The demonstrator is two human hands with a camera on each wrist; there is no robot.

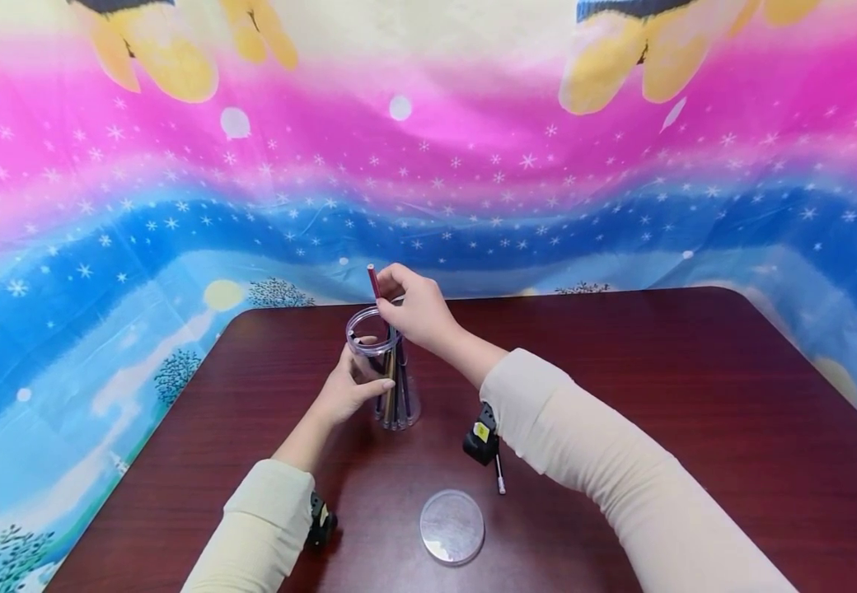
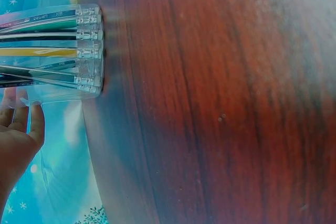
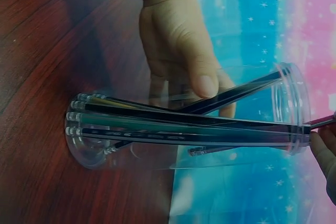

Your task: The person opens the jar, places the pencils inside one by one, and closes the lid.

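Note:
A tall clear plastic jar [image 1: 408, 403] stands on the table with several pencils [image 3: 184, 116] inside, their eraser ends down. My left hand [image 1: 343, 391] grips the jar from the left, thumb across the near side and fingers behind it. At the jar's mouth, my right hand [image 1: 419, 309] pinches a dark red pencil [image 1: 373, 282] by its upper part. The right wrist view shows a raised eraser end [image 3: 198, 151] inside the jar, above the jar's bottom. In the left wrist view the jar's base [image 2: 100, 51] is close to the tabletop.
A round clear lid [image 1: 452, 527] lies flat on the dark wood table [image 1: 658, 412] near the front. Another pencil [image 1: 500, 478] lies right of it, partly hidden by the right wrist's camera [image 1: 480, 436]. A colourful cloth [image 1: 428, 165] hangs behind the table.

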